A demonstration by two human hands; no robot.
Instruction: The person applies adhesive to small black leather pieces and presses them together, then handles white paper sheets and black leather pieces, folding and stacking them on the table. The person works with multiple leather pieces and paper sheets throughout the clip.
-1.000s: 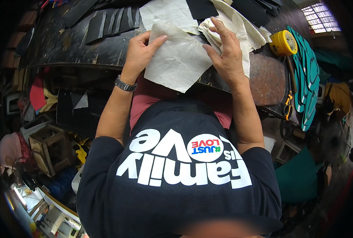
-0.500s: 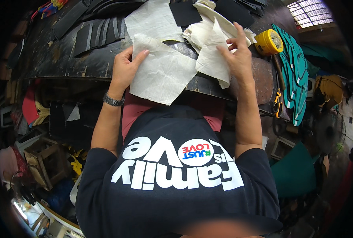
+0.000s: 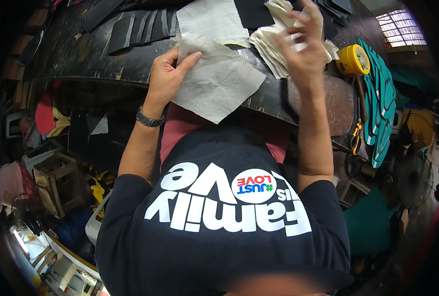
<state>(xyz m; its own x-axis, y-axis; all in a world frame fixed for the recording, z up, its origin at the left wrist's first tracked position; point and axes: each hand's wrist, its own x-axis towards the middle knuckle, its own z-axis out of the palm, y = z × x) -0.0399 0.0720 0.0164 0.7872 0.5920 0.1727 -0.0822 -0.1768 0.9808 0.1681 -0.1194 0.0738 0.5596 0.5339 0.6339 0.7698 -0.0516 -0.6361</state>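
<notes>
My left hand (image 3: 172, 74) pinches the upper left edge of an off-white, creased cloth-like sheet (image 3: 224, 81). The sheet hangs over the front edge of the dark worktable (image 3: 101, 64). Another pale sheet (image 3: 212, 22) lies flat on the table just beyond it. To the right is a bunched, layered stack of cream cloth (image 3: 270, 49). My right hand (image 3: 303, 47) is raised over that stack and smeared by motion, so whether its fingers hold anything is unclear.
Black strips (image 3: 143, 28) lie at the back left, and a black sheet (image 3: 254, 14) beside the cloth. A yellow tub (image 3: 353, 60), teal cut pieces (image 3: 379, 101) and orange-handled scissors (image 3: 356, 137) are along the right side. A wooden stool (image 3: 59, 182) stands lower left.
My right hand has risen away from the near flap of the cream cloth, which no longer hangs over the table edge. My left hand keeps its grip on the sheet. The whole view has shifted slightly.
</notes>
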